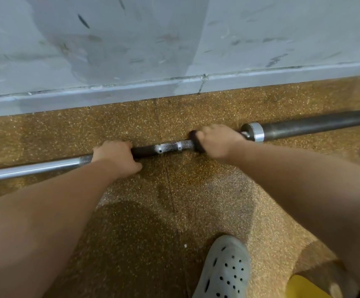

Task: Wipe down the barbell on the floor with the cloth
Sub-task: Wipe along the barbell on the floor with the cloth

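A long steel barbell (pixel 168 147) lies on the speckled brown floor, parallel to the wall, with its dark sleeve (pixel 316 124) and chrome collar at the right. My left hand (pixel 115 155) grips the shaft left of the knurled section. My right hand (pixel 216 141) is wrapped around the shaft just left of the collar, holding a dark cloth (pixel 196 143) against the bar. Only the cloth's edge shows past my fingers.
A scuffed grey wall and baseboard (pixel 131 91) run close behind the bar. A grey perforated clog (pixel 224 269) stands on the floor near the bottom. A yellow object (pixel 303 287) shows at the bottom right corner.
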